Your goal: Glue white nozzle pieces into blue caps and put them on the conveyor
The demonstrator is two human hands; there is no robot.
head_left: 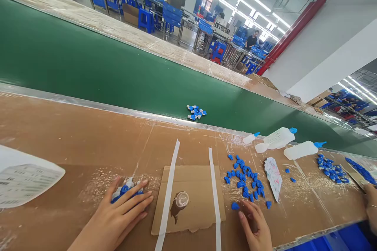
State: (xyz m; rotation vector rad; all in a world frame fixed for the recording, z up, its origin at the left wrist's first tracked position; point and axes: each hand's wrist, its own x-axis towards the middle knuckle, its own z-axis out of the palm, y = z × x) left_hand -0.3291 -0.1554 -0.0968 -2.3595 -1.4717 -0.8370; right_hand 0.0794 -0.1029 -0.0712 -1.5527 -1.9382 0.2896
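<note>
My left hand (122,213) lies flat on the brown bench with fingers stretched over a small bunch of blue and white plastic pieces (125,189). My right hand (256,227) rests near the bench's front edge, fingers bent, fingertips beside a loose blue piece (235,206). Just beyond it spreads a scatter of several small blue pieces (244,178). Between my hands lies a cardboard sheet (197,204) with a small round cap and a brown stain (180,200) on it.
A green conveyor belt (118,70) runs past the bench, carrying a small cluster of blue-white pieces (196,112). Three white squeeze bottles (278,138) lie at the right, with a crumpled rag (273,176) and another blue pile (331,168). Another person's hand (371,204) shows at the right edge.
</note>
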